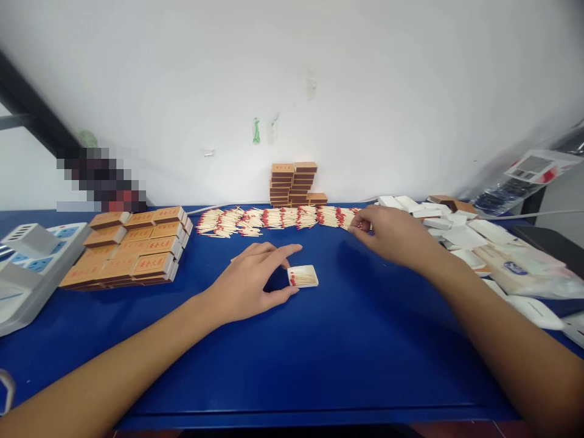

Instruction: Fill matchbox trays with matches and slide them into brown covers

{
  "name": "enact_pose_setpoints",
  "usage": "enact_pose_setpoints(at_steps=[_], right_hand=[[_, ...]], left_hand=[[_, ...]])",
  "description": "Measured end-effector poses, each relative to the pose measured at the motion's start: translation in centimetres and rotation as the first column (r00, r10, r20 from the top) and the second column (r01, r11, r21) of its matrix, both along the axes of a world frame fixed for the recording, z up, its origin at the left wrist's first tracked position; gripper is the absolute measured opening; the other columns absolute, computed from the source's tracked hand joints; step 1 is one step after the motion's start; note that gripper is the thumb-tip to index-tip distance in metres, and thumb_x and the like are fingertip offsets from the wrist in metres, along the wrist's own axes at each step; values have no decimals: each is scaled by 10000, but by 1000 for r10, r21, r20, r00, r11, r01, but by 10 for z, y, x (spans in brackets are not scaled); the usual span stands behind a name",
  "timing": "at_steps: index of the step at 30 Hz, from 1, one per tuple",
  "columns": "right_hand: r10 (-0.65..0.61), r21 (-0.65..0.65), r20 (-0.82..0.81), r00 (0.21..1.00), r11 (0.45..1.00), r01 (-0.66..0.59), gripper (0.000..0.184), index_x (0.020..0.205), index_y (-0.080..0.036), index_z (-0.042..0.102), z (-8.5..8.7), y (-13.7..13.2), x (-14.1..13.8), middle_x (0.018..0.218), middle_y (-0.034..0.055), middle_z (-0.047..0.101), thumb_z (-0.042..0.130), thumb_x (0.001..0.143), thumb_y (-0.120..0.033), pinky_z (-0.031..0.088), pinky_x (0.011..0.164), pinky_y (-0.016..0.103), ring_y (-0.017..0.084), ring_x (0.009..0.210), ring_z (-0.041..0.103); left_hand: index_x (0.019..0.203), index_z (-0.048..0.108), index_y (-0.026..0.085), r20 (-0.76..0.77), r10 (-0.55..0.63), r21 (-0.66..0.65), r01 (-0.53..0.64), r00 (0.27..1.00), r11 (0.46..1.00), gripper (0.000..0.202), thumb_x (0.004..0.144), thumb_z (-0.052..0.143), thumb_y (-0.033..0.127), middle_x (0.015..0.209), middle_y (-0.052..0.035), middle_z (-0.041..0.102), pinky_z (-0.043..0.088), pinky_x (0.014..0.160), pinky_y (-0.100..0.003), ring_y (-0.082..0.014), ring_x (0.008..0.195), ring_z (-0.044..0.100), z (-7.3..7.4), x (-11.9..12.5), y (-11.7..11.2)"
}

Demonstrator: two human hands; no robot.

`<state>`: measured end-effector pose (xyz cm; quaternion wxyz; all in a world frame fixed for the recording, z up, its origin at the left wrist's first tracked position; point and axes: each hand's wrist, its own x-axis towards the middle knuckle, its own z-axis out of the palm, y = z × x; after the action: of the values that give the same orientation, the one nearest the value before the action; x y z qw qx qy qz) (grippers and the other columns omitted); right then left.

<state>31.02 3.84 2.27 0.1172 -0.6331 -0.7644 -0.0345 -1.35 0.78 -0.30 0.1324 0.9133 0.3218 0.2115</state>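
A small white matchbox tray (311, 281) with some red-tipped matches in it lies on the blue table. My left hand (250, 280) grips its left end, thumb at the near corner and another finger at the far one, the index finger stretched out above. Farther back, a long row of loose matches (278, 217) runs along the wall. At the right end of this row my right hand (383, 228) is closed, thumb and fingers pinched together on matches; its fingers partly hide what they hold.
Stacked orange matchboxes (137, 249) stand at the left beside a white power strip (50, 261). Another matchbox stack (292, 184) leans by the wall. White empty trays (460, 237) and a plastic packet (524, 258) crowd the right side. A cable (538, 214) crosses there.
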Motion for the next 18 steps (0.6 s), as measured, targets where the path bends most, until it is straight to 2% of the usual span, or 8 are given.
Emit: enact_pose_setpoints(at_steps=[4,10,18], right_hand=[[-20,-82,50,999,996,24,262,891,-219,697,-10,13,17,945,112,772,577,965,-439,411,656,351,267,813,675],[-20,-130,36,999,991,25,213,880,-195,692,-17,16,10,953,123,780,546,988,-307,435,658,330,237,793,679],[-25,-163,-20,999,986,21,210,902,-199,705,-18,18,19,947,112,776,553,1000,-306,446,676,341,246,779,689]], left_hand=[[1567,469,287,5,3,-1,-3,1000,1000,641,989,731,378,1192,-50,767,510,1097,-517,-300,1193,654,1,-1,-1],[1577,456,272,8,-9,-4,9,1000,1000,656,992,735,370,1203,-46,761,481,1133,-545,-289,1175,645,0,-2,-1],[1581,453,278,3,1,-5,-1,1000,1000,661,991,736,372,1212,-43,760,477,1140,-543,-287,1188,644,0,-2,-1]])
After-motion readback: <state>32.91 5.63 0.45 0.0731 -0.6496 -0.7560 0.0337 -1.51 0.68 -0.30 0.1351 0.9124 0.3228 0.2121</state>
